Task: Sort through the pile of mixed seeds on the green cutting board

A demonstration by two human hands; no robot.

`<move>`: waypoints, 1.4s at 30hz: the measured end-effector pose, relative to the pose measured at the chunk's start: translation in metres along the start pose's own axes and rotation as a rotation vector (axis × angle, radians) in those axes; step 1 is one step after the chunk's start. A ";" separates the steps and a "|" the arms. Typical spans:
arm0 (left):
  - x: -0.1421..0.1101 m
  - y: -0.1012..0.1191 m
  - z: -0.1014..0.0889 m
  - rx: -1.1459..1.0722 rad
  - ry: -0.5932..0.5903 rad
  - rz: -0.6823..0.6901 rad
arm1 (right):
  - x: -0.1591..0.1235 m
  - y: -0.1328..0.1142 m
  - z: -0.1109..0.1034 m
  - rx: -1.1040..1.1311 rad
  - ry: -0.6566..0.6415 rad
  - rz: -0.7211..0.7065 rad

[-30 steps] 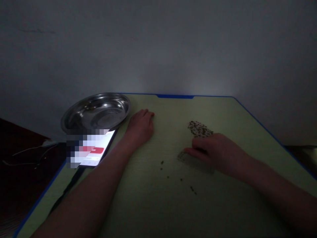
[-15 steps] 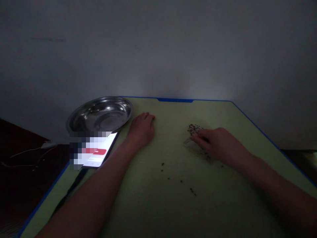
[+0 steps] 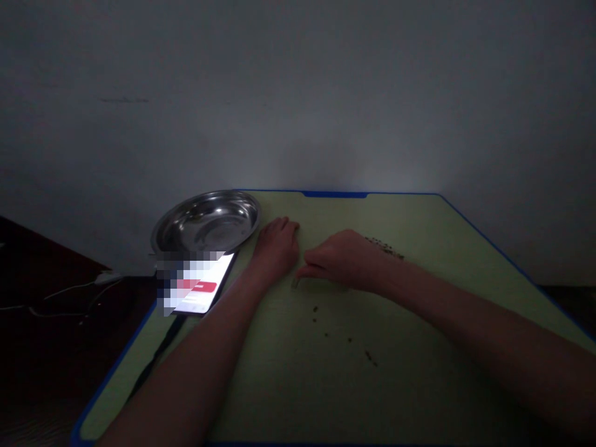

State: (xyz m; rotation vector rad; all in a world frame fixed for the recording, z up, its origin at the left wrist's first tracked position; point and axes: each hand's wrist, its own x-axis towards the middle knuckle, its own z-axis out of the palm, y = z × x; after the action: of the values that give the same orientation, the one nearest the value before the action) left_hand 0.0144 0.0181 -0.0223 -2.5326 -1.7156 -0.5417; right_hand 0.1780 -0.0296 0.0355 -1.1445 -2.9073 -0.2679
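My right hand [image 3: 338, 261] lies knuckles up near the middle of the green table [image 3: 419, 372], fingers closed on a flat pale piece whose tip [image 3: 295, 283] pokes out by the fingertips. Behind its wrist lies a small heap of dark seeds [image 3: 388, 248]. A few loose seeds [image 3: 316, 308] are scattered in front of the hand. My left hand [image 3: 277, 243] rests palm down on the table, fingers stretched forward, holding nothing. It sits just left of the right hand and right beside a steel dish [image 3: 207, 220].
A phone [image 3: 200, 288] with a lit screen lies in front of the dish at the table's left edge, a dark cable [image 3: 156, 357] running from it. The table has a blue rim and stands against a grey wall. White cords lie on the dark floor at left.
My right hand has slid left with the flat piece, from the seed heap to beside the left hand. The heap looks smaller and flatter. The left hand has stayed put.
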 end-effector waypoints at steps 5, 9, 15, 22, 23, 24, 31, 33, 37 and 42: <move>0.000 0.000 0.001 -0.003 0.000 0.001 | 0.005 -0.007 0.011 -0.001 -0.001 -0.147; 0.000 0.000 0.001 0.002 0.000 0.005 | -0.009 -0.017 0.014 0.060 0.012 -0.239; 0.000 0.001 0.000 -0.028 0.013 0.014 | -0.035 -0.028 0.016 0.121 0.023 -0.282; 0.001 0.001 -0.001 -0.039 0.018 0.028 | -0.067 -0.034 0.017 0.146 -0.046 -0.147; 0.001 0.001 -0.001 -0.039 0.017 0.029 | -0.071 -0.035 0.016 0.152 -0.043 -0.120; 0.001 0.001 -0.001 -0.038 0.014 0.032 | -0.075 -0.037 0.016 0.164 -0.041 -0.096; 0.002 0.001 -0.001 -0.030 0.004 0.033 | -0.098 -0.056 0.014 0.296 -0.053 0.000; 0.002 0.001 -0.001 -0.027 -0.005 0.029 | -0.102 -0.061 0.015 0.327 -0.040 -0.013; 0.003 0.000 0.000 -0.042 0.004 0.025 | -0.107 -0.068 0.011 0.344 -0.033 -0.036; 0.003 0.000 -0.001 -0.051 -0.001 0.020 | -0.109 -0.068 0.004 0.359 -0.046 -0.057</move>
State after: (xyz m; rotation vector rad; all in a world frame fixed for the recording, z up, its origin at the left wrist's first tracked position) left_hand 0.0150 0.0203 -0.0210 -2.5825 -1.6961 -0.5908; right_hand 0.2125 -0.1518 0.0131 -1.0213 -2.8638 0.2750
